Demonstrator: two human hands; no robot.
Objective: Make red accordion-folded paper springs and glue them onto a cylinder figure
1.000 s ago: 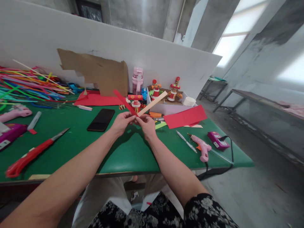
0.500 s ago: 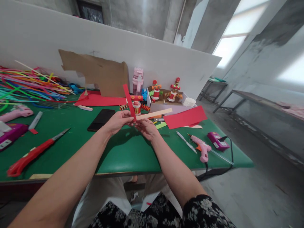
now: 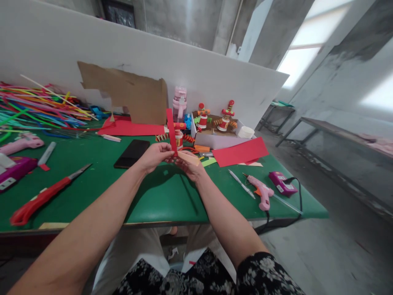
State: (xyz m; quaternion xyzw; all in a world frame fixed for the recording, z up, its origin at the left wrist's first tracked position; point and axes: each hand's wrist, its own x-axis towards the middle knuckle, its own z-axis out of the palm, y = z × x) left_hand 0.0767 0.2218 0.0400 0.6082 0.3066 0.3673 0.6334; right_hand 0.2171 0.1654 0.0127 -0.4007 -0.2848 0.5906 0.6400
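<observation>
Both my hands meet above the green table (image 3: 172, 200). My left hand (image 3: 158, 156) pinches the lower end of a red paper strip (image 3: 171, 129), which stands nearly upright. My right hand (image 3: 188, 166) is closed at the lower end of a pale orange paper strip (image 3: 188, 157), which points right and toward me. The two strips meet at their ends between my fingertips; how they join is hidden. Just behind my hands stands a paper-cup figure (image 3: 178, 141) with folded paper arms, partly covered by the red strip.
A black phone (image 3: 132, 154) lies left of my hands, red scissors (image 3: 50, 196) farther left. To the right are a pen (image 3: 242, 184), a pink glue gun (image 3: 260, 190) with its cord and red paper (image 3: 241, 151). A box (image 3: 211, 141) with two finished figures stands behind.
The red strip has swung from leaning left to nearly upright. The pale orange strip has turned from pointing right to pointing toward me. My hands have stayed almost in place.
</observation>
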